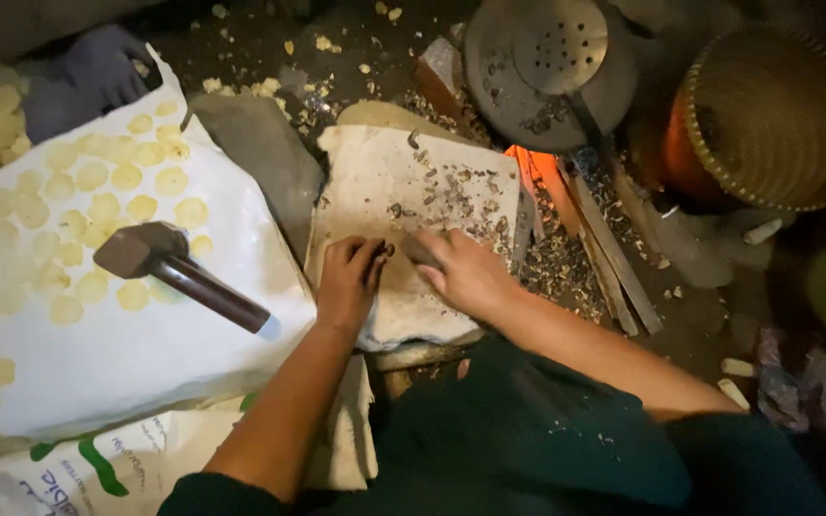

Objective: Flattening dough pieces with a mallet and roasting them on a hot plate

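Both my hands rest on a flat pale stone slab [375, 182] strewn with dark husk bits. My left hand [348, 279] has its fingers curled, fingertips pinching at small dark pieces near the slab's middle. My right hand [461, 270] lies beside it, fingers bent over something small and dark that is mostly hidden. A hammer [179, 272] with a dark head and brown handle lies to the left on a white sack [145, 354] covered with several flattened pale yellow discs [107, 205].
A round metal pan [509, 91] with a perforated ladle [560, 43] sits over glowing embers [532, 167] and wood sticks [604, 244]. A woven basket [776, 119] stands at the right. Another person's gloved hand [97, 67] is at the top left.
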